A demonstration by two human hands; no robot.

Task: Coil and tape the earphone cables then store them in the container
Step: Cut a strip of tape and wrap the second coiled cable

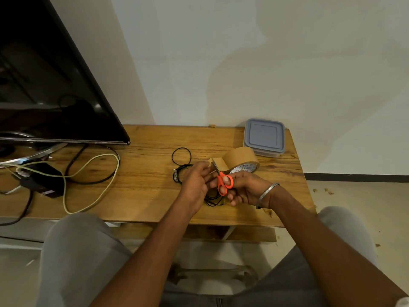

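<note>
My right hand (245,188) grips orange-handled scissors (224,181), blades pointing up toward a free strip of brown tape (218,163) pulled from the tape roll (242,159). My left hand (197,180) pinches the end of that strip. A black earphone cable (181,155) lies looped on the wooden table (143,185) left of my hands, with another bundle of black cable (213,200) under them, partly hidden. The lidded plastic container (264,136) sits closed at the table's back right corner.
A large black TV screen (51,85) stands at the left on a metal stand. Black and pale yellow-green cables (93,173) and a black adapter box (44,180) lie on the table's left half. The table's right edge is near the container.
</note>
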